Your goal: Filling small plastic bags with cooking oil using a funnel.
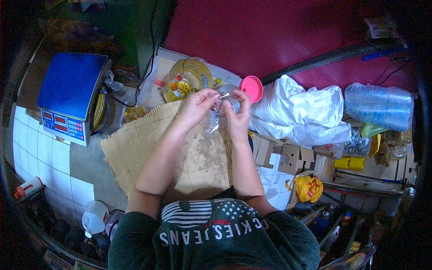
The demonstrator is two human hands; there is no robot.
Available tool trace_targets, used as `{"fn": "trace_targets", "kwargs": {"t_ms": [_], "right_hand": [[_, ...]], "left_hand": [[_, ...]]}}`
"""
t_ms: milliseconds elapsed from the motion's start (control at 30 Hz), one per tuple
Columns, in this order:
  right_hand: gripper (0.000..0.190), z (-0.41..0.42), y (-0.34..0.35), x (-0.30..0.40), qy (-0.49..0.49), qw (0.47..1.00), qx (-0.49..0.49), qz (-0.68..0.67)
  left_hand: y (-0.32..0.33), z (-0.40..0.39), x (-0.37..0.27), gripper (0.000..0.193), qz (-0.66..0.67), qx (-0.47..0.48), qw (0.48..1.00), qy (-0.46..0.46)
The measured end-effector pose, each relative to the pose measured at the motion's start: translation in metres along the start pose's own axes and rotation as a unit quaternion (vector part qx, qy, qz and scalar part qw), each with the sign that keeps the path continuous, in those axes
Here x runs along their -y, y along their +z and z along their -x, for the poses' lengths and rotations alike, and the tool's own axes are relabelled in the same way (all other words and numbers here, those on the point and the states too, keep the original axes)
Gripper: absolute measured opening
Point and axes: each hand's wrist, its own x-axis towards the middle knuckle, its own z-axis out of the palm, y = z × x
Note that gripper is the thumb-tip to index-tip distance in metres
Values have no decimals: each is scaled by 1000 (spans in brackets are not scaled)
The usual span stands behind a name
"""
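Observation:
My left hand (202,104) pinches a small clear plastic bag (213,123) that hangs below the fingertips. A thin shiny strip (225,94) shows at those fingertips, too small to identify surely. Close on the right, my right hand (238,116) has thumb and forefinger apart, with nothing plainly held between them. Both hands are above the far edge of a stained corrugated cardboard sheet (148,135) spread before me. Just beyond my left hand lies a yellowish clear plastic jug (168,77) with gold shiny pieces (182,88) inside. A pink plastic bowl (252,88) is behind my right hand.
At left is a digital weighing scale (72,94) with a blue platform. White plastic sacking (300,104) and wrapped clear plastic goods (378,104) line the right. Cardboard boxes (293,157) and a yellow bag (307,189) sit lower right; a white jug (95,216) stands lower left.

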Motion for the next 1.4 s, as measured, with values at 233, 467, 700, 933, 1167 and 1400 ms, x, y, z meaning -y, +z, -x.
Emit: {"fn": "trace_targets", "kwargs": {"t_ms": [233,467,700,933,1167,1400], "right_hand": [[11,-10,-4,-15,17,995,31,-98],[20,-4,-7,-1,94,992,46,-67],[28,1,-20,1,40,994,64,84],[21,14,-13,29,-281,934,65,212],[18,14,-27,17,-193,918,157,308],[26,14,-18,-2,-161,906,145,365]], "left_hand": [[3,0,1,16,-13,-2,1000,-9],[7,4,-5,20,-180,16,980,81],[19,12,-2,34,-214,0,971,107],[33,21,10,25,100,-64,993,-12],[63,44,12,25,241,-156,951,-118],[43,41,40,24,255,-134,947,-144]]}}
